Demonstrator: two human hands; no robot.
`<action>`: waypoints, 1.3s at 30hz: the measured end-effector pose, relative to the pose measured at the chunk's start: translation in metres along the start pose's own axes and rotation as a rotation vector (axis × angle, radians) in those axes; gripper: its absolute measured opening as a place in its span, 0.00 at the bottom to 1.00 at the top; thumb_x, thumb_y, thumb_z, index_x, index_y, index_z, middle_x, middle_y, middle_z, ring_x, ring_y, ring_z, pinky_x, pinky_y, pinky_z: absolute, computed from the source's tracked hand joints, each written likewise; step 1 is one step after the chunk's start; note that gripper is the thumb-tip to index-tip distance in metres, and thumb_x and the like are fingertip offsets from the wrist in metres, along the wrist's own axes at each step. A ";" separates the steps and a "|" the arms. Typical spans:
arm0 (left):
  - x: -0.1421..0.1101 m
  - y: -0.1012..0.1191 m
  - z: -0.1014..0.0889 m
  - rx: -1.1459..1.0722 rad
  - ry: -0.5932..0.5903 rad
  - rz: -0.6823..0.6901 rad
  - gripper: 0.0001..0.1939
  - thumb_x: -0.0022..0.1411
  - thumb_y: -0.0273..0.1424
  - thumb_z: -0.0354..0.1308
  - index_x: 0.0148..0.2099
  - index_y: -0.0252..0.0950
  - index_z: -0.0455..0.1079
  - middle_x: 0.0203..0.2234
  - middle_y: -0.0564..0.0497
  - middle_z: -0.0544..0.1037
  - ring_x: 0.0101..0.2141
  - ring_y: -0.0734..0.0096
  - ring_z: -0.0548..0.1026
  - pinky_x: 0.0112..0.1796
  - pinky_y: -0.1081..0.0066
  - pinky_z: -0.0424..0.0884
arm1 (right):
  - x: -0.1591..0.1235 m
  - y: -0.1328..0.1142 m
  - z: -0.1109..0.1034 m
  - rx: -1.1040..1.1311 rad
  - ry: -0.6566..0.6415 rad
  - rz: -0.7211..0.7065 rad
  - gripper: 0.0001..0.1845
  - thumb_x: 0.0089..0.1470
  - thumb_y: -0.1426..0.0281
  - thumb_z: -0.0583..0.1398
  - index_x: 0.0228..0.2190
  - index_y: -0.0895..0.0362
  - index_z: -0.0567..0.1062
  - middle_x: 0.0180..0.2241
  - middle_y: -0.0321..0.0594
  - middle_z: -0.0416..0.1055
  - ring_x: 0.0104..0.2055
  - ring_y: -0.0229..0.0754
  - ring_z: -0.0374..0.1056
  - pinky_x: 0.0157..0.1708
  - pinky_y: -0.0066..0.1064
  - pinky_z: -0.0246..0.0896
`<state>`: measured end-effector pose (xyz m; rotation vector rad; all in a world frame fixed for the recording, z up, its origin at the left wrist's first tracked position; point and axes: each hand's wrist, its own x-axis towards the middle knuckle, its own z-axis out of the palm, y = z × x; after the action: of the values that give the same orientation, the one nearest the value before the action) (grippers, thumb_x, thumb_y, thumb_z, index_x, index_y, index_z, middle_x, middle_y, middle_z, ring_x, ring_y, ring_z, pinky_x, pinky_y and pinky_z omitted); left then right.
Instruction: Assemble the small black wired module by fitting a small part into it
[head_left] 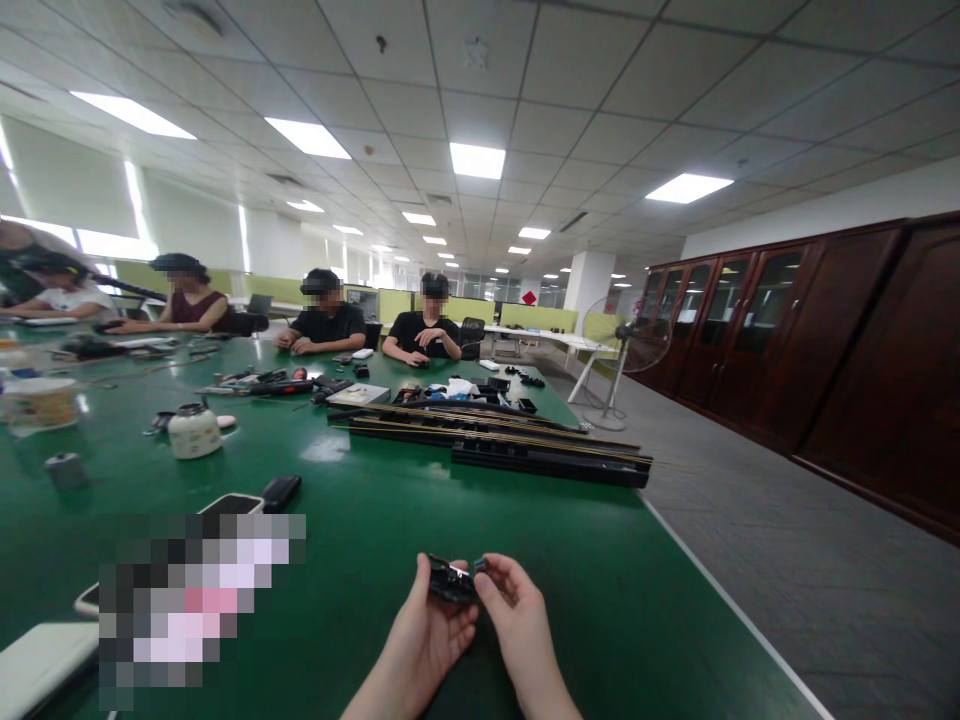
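Observation:
Both my hands meet low in the middle of the view, just above the green table [375, 520]. My left hand [427, 635] is closed around a small black part [450, 580], thumb on its left end. My right hand [517, 615] pinches the right end of the same part with thumb and fingers. The part is dark and blocky, and its details are too small to make out.
Long black rails [525, 455] lie across the table ahead. A white jar [193, 430], a phone [229, 503], a black key fob [281, 490] and tools sit to the left. Several seated people work at the far end. The table's right edge borders grey floor, with a fan [626, 360] and dark wood cabinets [825, 350] beyond.

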<state>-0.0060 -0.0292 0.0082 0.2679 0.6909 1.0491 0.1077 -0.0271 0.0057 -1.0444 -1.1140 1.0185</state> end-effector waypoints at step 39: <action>-0.004 0.001 0.004 0.041 0.023 0.020 0.24 0.52 0.49 0.47 0.45 0.38 0.60 0.28 0.45 0.76 0.22 0.72 0.73 0.24 0.75 0.65 | 0.004 -0.002 -0.010 0.764 0.185 0.479 0.13 0.36 0.67 0.67 0.28 0.55 0.73 0.25 0.31 0.74 0.24 0.32 0.68 0.25 0.23 0.62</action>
<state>-0.0054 -0.0316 0.0138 0.2991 0.7318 1.0596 0.1185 -0.0248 0.0072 -0.7529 -0.2518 1.5266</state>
